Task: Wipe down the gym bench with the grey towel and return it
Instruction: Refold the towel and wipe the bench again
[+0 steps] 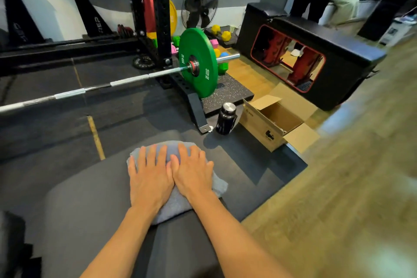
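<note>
— Where is your work now?

— I stand over the gym bench (85, 205), the wide dark surface that fills the lower part of my view. The grey towel (173, 205) lies on it, near its far end and toward its right edge, folded into a thick pad.

— And your hands?

— Both are flat on the towel, side by side, the thumbs touching. My left hand (150, 179) presses the left part, my right hand (194, 174) the right part. My fingers (141, 156) are spread and straight; they grip nothing, they only push the cloth down.

— How do you do this step well?

— I think I must keep even pressure with both palms and move the towel in long, overlapping strokes along the surface, so that no strip is missed. The towel already hangs a little over the right edge, so I should keep it from slipping off there.

— Anything to be careful of?

— A black bottle (226, 119) and an open cardboard box (268, 124) stand on the floor just beyond the far end. I should not knock them.
</note>
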A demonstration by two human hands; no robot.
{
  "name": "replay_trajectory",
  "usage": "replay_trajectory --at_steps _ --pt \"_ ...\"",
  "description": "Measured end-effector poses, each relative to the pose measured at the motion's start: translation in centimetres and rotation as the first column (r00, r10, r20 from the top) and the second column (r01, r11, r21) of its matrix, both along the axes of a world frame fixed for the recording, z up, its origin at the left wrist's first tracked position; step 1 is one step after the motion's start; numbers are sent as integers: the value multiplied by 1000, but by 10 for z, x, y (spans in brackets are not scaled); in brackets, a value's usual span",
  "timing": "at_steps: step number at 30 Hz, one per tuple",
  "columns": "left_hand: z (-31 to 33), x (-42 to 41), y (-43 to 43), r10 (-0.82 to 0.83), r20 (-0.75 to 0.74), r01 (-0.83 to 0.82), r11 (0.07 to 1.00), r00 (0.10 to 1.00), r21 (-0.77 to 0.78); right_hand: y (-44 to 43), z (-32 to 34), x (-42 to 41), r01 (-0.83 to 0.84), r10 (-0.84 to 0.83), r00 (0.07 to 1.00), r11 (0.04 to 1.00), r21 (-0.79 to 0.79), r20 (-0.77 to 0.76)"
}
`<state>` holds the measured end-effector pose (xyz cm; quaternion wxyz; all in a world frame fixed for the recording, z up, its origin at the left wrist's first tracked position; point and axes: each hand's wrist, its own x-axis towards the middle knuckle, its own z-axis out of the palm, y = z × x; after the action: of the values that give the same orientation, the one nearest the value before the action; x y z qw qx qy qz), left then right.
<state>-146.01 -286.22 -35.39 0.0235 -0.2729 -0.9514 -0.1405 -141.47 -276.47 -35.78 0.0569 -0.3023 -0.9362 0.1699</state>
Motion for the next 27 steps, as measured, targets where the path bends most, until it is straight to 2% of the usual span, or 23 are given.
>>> replay_trajectory --at_steps 2,4,5,7,9,12,15,18,20,23,25,27 --pt "5 30 -15 -33 24 33 999 999 30 -14 4 28 -17 17 1000 1000 -6 -15" --pt "9 54 -30 -45 72 42 998 996 38 -21 10 51 -3 -1 998 997 -82 -57" --pt "12 61 -38 -21 107 15 998 994 59 -21 13 59 50 -58 997 990 -131 -56" --pt "19 69 -49 104 229 -142 977 968 159 -17 23 70 245 -235 969 949 -198 71" --pt "30 71 -51 189 418 -331 896 889 298 -20 33 72 360 -323 920 920 -152 222" --pt "42 69 -56 177 622 -540 705 763 461 -38 44 64 373 -348 910 924 -79 226" --pt "39 49 -76 179 790 -731 537 587 421 -52 52 55 410 -367 908 876 -255 202" --pt "28 24 -106 73 884 -785 496 462 370 -68 57 47 408 -378 913 819 -404 156" --pt "26 14 -124 20 873 -745 531 487 404 -84 60 43 376 -372 923 811 -449 100" --pt "31 5 -143 -32 782 -611 605 622 511 -104 64 38 336 -410 912 761 -554 -10" --pt "33 -6 -151 -71 725 -515 658 685 550 -111 69 38 280 -438 897 670 -687 -62" --pt "35 -15 -157 -110 677 -452 666 728 594 -116 76 40 217 -463 884 525 -823 -62"
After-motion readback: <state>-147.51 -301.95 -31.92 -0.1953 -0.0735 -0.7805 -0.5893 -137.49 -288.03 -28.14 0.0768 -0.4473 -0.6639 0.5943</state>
